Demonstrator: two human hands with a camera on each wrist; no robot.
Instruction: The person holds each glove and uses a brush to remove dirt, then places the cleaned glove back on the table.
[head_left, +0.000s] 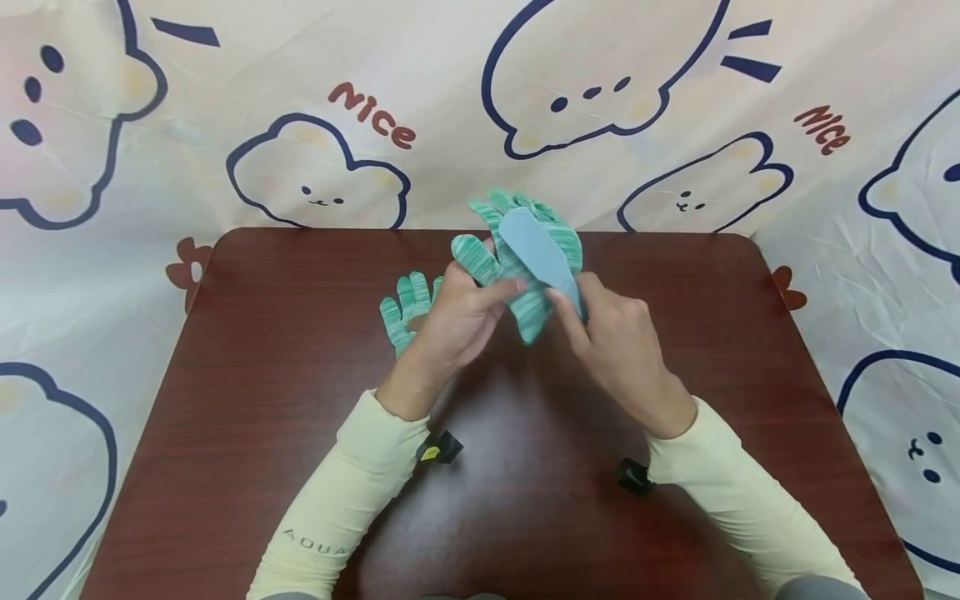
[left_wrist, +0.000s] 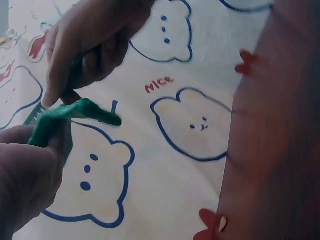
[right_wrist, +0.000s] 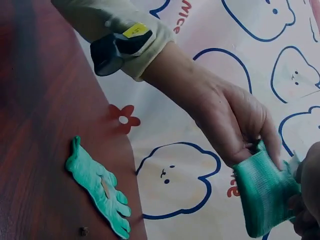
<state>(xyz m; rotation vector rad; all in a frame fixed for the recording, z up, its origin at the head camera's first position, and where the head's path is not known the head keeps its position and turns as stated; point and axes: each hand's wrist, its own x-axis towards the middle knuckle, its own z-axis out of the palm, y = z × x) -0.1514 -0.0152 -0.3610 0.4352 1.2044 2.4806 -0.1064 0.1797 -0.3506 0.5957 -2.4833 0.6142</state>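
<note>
We hold the green-striped knit glove (head_left: 512,267) above the brown wood-grain counter (head_left: 285,400); the left hand (head_left: 456,323) pinches it near the cuff (right_wrist: 266,195) between thumb and fingers. In the right hand (head_left: 624,346), the fingers grip a flat, pale-blue brush (head_left: 537,250) over the glove. We judge the glove light, soft and limp, best held at the cuff, and the brush stiff.

streaked green glove (head_left: 510,265) | held aloft | pale-blue brush (head_left: 542,252) | slanted across glove
</note>
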